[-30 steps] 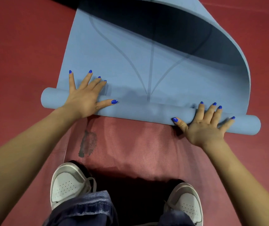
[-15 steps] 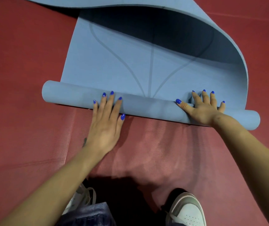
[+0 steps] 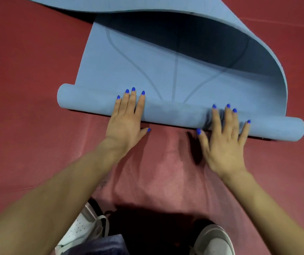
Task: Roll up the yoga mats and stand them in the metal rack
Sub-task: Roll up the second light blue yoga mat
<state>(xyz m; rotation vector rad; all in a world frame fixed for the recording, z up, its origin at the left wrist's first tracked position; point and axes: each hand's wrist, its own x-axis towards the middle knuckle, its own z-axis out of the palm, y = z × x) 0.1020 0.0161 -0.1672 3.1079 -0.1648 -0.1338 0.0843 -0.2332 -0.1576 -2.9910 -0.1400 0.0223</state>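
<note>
Blue mat (image 3: 147,70): near end rolled, far part flat, far end folded over. Roll (image 3: 175,113) pressed by left hand (image 3: 125,122) and right hand (image 3: 224,142), fingers straight. Red mat (image 3: 156,172) underneath unrolled. Rack not seen.

Bright overhead light, soft shadows, slight motion blur

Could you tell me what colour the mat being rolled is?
Light blue mat, darker line markings; head view.

The half-rolled blue foam yoga mat (image 3: 147,67) looks matt and smooth; the pinkish-red mat (image 3: 166,172) beneath shows a fine ribbed weave.
</note>
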